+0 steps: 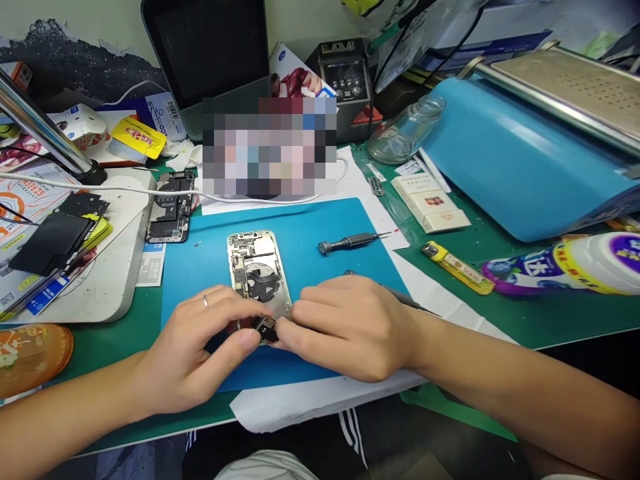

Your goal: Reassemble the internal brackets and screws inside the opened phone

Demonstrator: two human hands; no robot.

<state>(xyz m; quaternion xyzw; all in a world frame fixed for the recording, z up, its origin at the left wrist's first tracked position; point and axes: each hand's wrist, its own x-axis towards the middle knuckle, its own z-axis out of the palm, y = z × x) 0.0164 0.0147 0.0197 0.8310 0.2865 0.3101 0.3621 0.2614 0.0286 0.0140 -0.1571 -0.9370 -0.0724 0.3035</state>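
Bare forearms [465, 353], a silver ring [205, 301] on the left hand [200, 340], black white-striped trousers [320, 445], pale top [267, 465]

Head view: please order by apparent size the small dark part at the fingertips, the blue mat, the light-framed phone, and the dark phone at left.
1. Blue mat
2. Light-framed phone, partly covered
3. Dark phone
4. Small dark part, also partly covered

The left hand [193, 353] and right hand [345, 328] hold a black part [268, 328] at an opened phone [256, 257].
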